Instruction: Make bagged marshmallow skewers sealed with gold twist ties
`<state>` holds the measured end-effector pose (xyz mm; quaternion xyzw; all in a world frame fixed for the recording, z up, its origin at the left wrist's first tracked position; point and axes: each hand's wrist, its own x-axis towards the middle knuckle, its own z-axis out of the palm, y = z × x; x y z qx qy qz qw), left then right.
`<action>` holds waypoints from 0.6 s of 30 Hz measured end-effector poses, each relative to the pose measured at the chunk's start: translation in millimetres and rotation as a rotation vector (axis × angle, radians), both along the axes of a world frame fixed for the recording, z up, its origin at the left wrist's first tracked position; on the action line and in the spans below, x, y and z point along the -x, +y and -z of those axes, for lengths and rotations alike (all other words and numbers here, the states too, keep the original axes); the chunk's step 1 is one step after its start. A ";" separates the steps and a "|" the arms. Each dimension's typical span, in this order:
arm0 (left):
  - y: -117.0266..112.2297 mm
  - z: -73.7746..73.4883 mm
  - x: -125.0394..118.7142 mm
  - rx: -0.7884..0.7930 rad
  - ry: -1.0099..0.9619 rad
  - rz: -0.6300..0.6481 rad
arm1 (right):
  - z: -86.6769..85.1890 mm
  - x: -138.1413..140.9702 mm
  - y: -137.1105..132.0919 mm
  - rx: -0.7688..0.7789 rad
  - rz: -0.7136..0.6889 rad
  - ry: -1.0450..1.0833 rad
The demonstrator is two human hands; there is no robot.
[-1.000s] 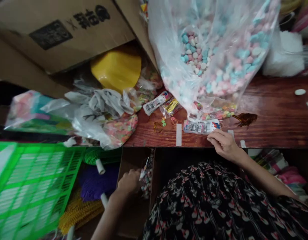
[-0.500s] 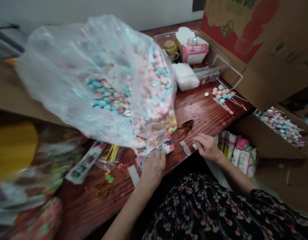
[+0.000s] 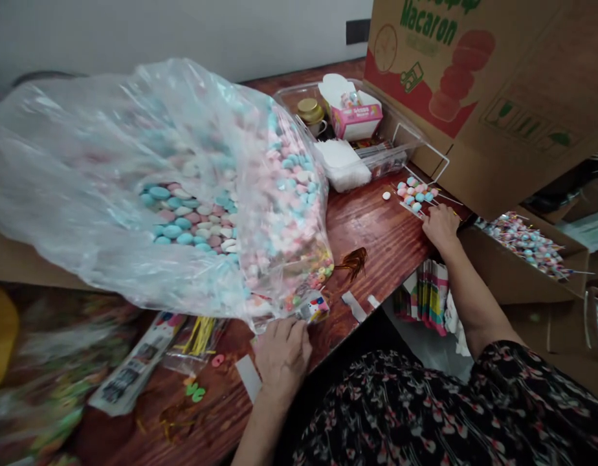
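Clear candy bag (image 3: 182, 194) lies diagonally on desk (image 3: 381, 239), neck pointing at left hand (image 3: 282, 356), fingers on plastic; right hand (image 3: 441, 226) curled at candy sticks (image 3: 415, 197); grips unclear.

The left hand (image 3: 282, 357) sits low and near the body, back facing up, its fingers together and curved downward, pointing forward. The bare left forearm (image 3: 257, 430) rises from the bottom edge of the view. The right arm reaches farther out: the bare right forearm (image 3: 474, 301) runs up and inward from a dark floral sleeve (image 3: 505, 362) to the right hand (image 3: 441, 228), its fingers bunched and angled forward, back upward.
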<state>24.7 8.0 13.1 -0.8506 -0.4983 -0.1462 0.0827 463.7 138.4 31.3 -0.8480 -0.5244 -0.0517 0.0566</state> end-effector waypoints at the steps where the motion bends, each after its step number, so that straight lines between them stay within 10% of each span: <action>1: -0.6 0.8 1.7 0.013 -0.010 -0.001 | 3.5 -2.5 2.8 0.010 -0.007 0.021; 10: -10.7 -4.5 4.2 0.126 -0.108 -0.041 | 14.0 -13.9 15.4 -0.067 -0.042 0.093; 18: -5.5 -0.8 8.3 0.271 -0.561 -0.117 | 8.7 9.2 -43.1 -0.593 -0.358 0.321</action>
